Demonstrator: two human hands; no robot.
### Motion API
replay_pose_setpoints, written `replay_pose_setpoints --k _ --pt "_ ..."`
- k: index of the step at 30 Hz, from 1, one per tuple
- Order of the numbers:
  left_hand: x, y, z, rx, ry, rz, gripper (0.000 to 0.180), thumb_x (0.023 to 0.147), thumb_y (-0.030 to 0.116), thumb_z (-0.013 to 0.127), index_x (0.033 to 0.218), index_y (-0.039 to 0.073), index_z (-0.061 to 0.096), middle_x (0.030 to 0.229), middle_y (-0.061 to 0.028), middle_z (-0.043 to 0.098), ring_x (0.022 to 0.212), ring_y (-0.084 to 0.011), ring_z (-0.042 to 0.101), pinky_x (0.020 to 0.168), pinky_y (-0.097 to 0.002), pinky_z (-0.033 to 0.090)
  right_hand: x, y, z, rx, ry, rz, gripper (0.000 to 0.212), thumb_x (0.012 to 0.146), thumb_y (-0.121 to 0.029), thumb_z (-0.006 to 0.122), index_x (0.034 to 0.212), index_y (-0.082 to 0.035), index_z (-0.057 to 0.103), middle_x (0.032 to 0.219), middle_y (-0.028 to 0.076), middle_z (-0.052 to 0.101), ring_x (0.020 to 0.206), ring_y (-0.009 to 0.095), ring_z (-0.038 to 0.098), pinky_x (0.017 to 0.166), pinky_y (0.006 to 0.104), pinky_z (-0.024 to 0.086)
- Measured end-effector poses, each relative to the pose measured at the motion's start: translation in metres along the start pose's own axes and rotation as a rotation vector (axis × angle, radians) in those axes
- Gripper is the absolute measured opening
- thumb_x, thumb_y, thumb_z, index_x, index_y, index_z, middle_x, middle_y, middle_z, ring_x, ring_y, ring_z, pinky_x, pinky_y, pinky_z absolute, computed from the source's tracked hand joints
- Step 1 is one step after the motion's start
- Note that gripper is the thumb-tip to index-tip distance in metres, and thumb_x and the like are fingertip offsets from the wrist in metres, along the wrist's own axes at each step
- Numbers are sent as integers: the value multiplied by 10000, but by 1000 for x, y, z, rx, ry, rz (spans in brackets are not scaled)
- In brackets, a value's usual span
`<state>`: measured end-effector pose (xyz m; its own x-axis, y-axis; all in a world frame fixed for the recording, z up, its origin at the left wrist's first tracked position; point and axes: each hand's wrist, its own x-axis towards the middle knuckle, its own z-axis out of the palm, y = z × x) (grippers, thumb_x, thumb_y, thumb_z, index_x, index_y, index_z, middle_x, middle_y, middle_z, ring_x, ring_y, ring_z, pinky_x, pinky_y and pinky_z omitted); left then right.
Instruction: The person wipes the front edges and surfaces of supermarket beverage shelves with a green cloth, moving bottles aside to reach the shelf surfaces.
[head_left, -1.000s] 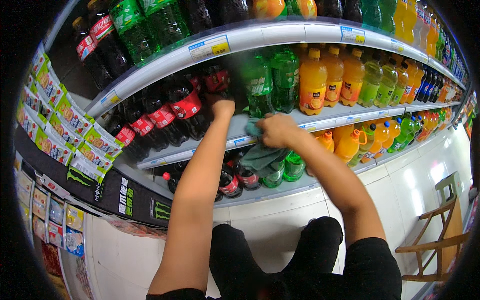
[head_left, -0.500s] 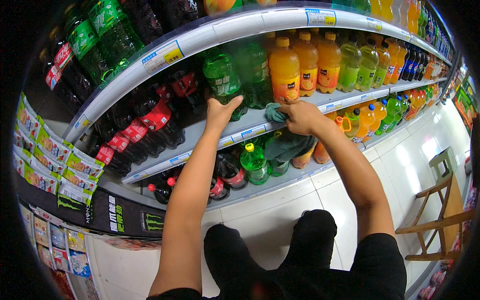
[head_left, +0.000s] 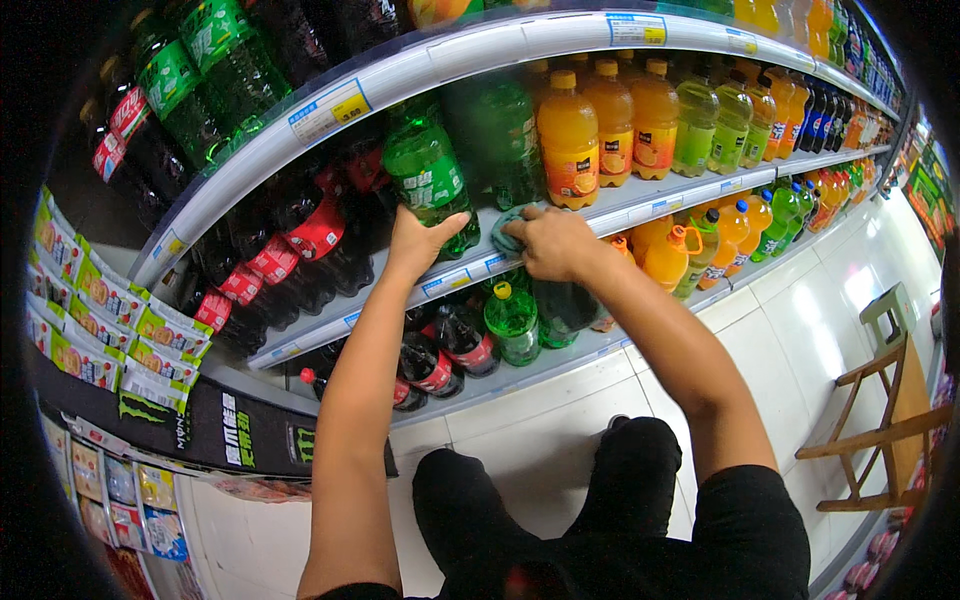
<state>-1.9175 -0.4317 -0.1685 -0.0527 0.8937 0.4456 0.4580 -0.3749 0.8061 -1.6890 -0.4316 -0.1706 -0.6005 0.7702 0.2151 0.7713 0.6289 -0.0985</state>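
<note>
My left hand (head_left: 416, 245) is wrapped round the lower part of a green soda bottle (head_left: 424, 165), which leans a little to the left on the middle shelf (head_left: 640, 205). Bunched under the fingers of my right hand (head_left: 556, 243) is a grey-green cloth (head_left: 507, 230), pressed on the shelf's front strip just right of that bottle. A dark part of the cloth hangs below the hand. Behind the cloth stands another green bottle (head_left: 512, 140), and an orange juice bottle (head_left: 568, 140) is to its right.
Cola bottles (head_left: 310, 228) with red labels fill the shelf to the left. Below, a green bottle with a yellow cap (head_left: 512, 325) stands on the bottom shelf. Hanging snack packets (head_left: 95, 300) are at the far left, and a wooden stool (head_left: 885, 440) is on the floor at right.
My left hand has shifted left with the green bottle, widening the space beside it. My right hand has slid the cloth leftward along the shelf front, away from the orange juice bottle.
</note>
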Motion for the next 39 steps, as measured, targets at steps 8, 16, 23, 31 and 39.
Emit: replay_pose_setpoints --k 8,16,23,31,39 --pt "-57 47 27 361 308 469 622 763 85 651 1270 -56 319 1248 -225 374 1147 -341 393 975 -404 350 -4 28 -22 31 -51 41 311 739 -254 579 1030 -155 631 994 120 644 960 299 609 803 430 494" --pt "71 56 92 223 136 -87 934 677 261 715 1333 -128 175 1220 -329 450 1123 -400 478 933 -391 404 0 19 -7 129 -29 58 334 716 -234 606 998 -58 632 1011 185 627 905 345 624 765 445 508" --pt "70 43 108 325 142 -118 530 674 363 733 1011 -24 604 921 -198 657 858 -342 632 756 -392 486 -4 36 21 168 258 -272 328 696 -173 574 1006 -72 607 1003 172 604 926 342 592 777 441 496" --pt "50 54 106 109 238 -44 464 686 188 756 1047 -12 544 902 -118 640 781 -200 604 728 -338 486 -13 68 -32 161 -97 -248 308 709 -157 559 991 -38 594 973 179 599 885 325 607 726 431 502" --pt "53 76 110 143 194 -96 360 718 242 737 922 -37 637 891 -110 665 772 -171 609 733 -324 484 -27 132 -40 283 -201 -327 439 693 -135 588 1130 -93 565 1102 147 557 963 339 574 778 442 491"
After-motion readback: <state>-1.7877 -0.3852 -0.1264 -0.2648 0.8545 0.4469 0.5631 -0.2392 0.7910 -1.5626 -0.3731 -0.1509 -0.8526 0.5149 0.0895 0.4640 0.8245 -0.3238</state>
